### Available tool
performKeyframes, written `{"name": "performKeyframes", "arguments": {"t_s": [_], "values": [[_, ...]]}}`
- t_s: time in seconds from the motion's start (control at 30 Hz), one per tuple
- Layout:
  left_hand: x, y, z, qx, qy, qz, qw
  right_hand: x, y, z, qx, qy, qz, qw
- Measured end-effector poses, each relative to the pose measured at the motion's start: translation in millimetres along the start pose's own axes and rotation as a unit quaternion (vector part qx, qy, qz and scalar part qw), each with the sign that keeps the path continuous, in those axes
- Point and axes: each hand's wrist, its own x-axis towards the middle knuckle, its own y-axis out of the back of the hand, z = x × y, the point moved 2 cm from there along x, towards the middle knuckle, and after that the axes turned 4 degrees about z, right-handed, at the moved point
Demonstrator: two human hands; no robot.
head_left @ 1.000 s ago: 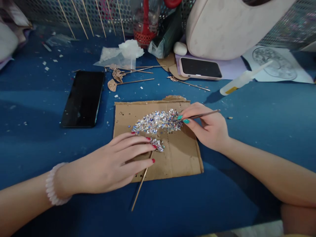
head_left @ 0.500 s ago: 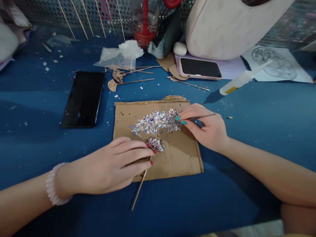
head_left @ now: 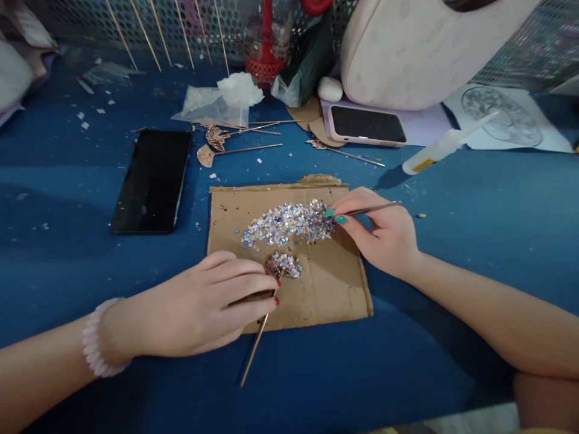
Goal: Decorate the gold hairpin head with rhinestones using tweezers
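My left hand rests on the cardboard's left side, its fingers closed around the stem of a metal hair stick. The stick's head, crusted with sparkling stones, lies flat on the cardboard; the stem slants toward the near side past its edge. Above it is a spread pile of small clear and bluish rhinestones. My right hand pinches a slim pair of tweezers at the pile's right end. The tweezer tips are hidden by the fingertips and stones.
A black phone lies left of the cardboard. Behind are bare metal hair sticks, a plastic bag with white wadding, a pale-cased phone and a white bag. A glue bottle stands tilted at the right.
My right hand has shifted slightly, and the tweezers' rear end has moved up and right. My left fingers have drawn back a little from the stone-covered head.
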Motion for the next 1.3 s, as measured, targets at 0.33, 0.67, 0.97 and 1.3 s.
{"name": "performKeyframes", "arguments": {"t_s": [0.33,0.67,0.97,1.3], "values": [[-0.7,-1.5,0.4,-0.012,0.003,-0.001,1.0,-5.1,-0.4,5.0,-0.007,-0.044,0.015,0.999],[0.8,-1.9,-0.5,-0.013,-0.01,0.015,1.0,-3.1,-0.9,3.6,-0.026,-0.023,0.009,0.999],[1.1,-2.8,-0.9,-0.041,-0.013,0.034,0.999,-2.4,0.2,2.6,-0.006,-0.019,0.021,1.0],[-1.6,-5.5,-3.8,-0.071,0.003,0.027,0.997,-5.0,-1.1,6.4,-0.017,-0.045,0.015,0.999]]}}
